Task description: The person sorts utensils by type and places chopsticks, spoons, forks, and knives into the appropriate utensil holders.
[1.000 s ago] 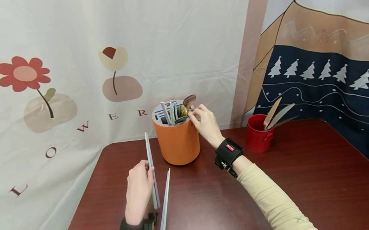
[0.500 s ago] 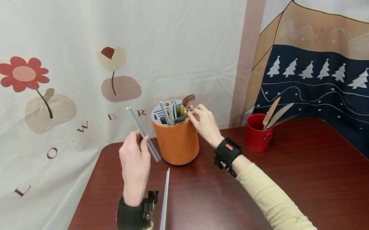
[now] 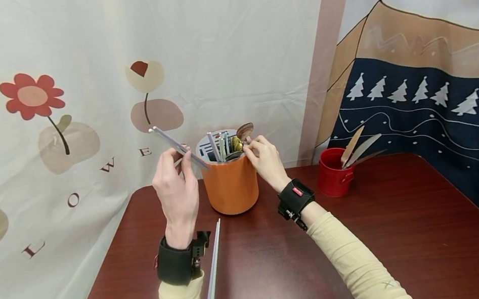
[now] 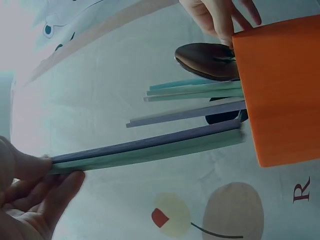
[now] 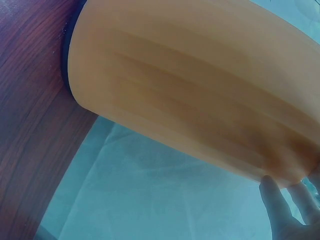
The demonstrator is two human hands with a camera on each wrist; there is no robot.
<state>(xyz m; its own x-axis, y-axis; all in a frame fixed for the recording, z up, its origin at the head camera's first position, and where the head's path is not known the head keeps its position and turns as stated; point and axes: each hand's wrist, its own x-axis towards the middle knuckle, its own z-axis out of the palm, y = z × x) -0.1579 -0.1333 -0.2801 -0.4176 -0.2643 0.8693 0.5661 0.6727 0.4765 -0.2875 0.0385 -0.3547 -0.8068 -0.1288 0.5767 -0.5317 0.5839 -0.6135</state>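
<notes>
My left hand (image 3: 177, 194) pinches a pair of pale chopsticks (image 3: 171, 142), one purple and one green in the left wrist view. They slant beside the near left rim of an orange utensil holder (image 3: 231, 189), their lower ends close to its top. With its fingers at the holder's right rim, my right hand (image 3: 266, 161) grips the edge. Several chopsticks (image 4: 185, 114) and a dark, shiny spoon (image 4: 205, 61) stand in the slotted top. In the right wrist view the orange wall (image 5: 190, 90) fills most of the picture and the right fingers (image 5: 274, 202) touch its edge.
Another pair of chopsticks (image 3: 213, 276) lies on the dark red wooden table (image 3: 284, 271), nearer me. At the back right a small red bucket (image 3: 333, 182) holds several knives (image 3: 363, 150). A printed cloth (image 3: 229, 43) hangs behind the table.
My left hand has risen from the table toward the holder, and the chopsticks in it have tilted, lower ends toward the rim. The right hand stays at the rim.
</notes>
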